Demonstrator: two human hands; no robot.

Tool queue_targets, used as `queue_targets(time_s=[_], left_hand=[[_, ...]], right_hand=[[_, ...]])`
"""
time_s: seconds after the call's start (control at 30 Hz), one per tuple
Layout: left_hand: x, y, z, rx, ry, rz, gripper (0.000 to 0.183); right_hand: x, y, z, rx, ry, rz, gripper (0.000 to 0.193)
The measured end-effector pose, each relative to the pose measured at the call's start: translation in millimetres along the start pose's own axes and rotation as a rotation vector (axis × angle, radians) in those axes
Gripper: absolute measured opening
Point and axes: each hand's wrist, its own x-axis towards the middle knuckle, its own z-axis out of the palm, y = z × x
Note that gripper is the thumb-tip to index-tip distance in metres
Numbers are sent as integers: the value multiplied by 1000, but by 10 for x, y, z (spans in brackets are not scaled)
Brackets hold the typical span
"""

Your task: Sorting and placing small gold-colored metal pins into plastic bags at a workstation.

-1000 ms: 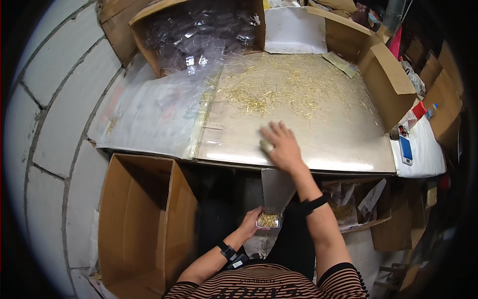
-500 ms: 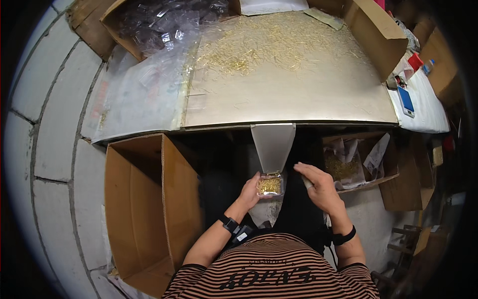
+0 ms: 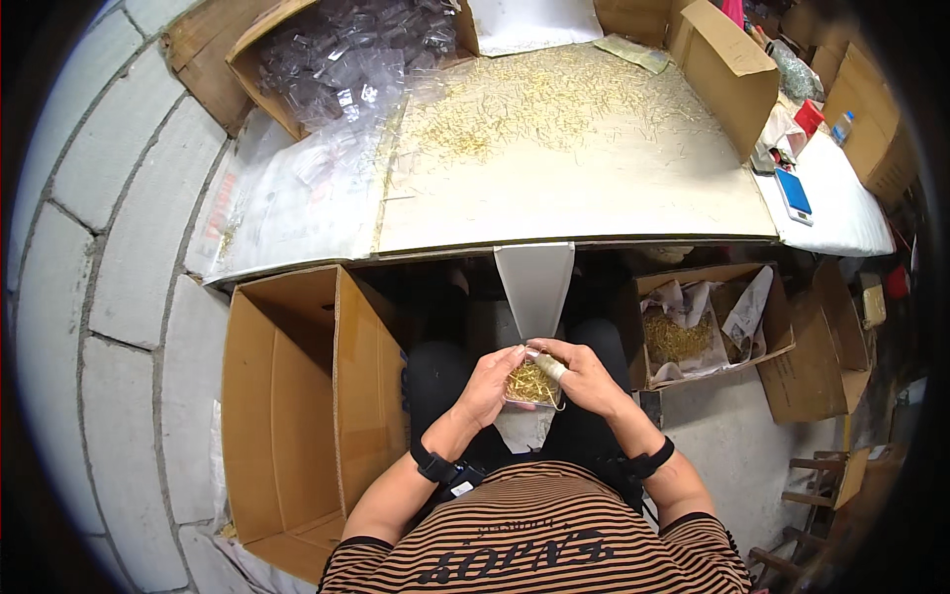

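Note:
A small clear plastic box point(image 3: 535, 396) filled with thin gold-coloured metal pieces point(image 3: 530, 380) is between my hands, over my lap. My left hand point(image 3: 489, 384) grips the box along its left side. My right hand point(image 3: 584, 376) is closed at the far right of the same box, its wrapped thumb lying over the pieces. The fingertips of both hands meet at the far rim, and they hide that edge. Just beyond them, a pale chute point(image 3: 535, 287) slopes down from the table edge.
More gold pieces point(image 3: 515, 109) are scattered over the pale tabletop point(image 3: 584, 203). Clear plastic boxes point(image 3: 356, 59) fill a carton at the far left. A tall cardboard box point(image 3: 287, 416) stands left of my legs; a lined carton point(image 3: 712, 371) with gold pieces is at right. A blue scale point(image 3: 793, 192) lies far right.
My right hand has come in from the right and closed at the box. My left hand has brought the box slightly nearer, away from the chute's lower end.

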Motion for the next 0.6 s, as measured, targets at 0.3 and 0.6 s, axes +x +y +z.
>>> queue_targets(time_s=[0.3,0.6], left_hand=[[-72,-17,60,-61,47,17,41],[-75,8,123,-74,53,54,52]], right_hand=[[-237,-278,77,-833,27,-497,51],[-241,-263,-18,-635,187,-541,36]])
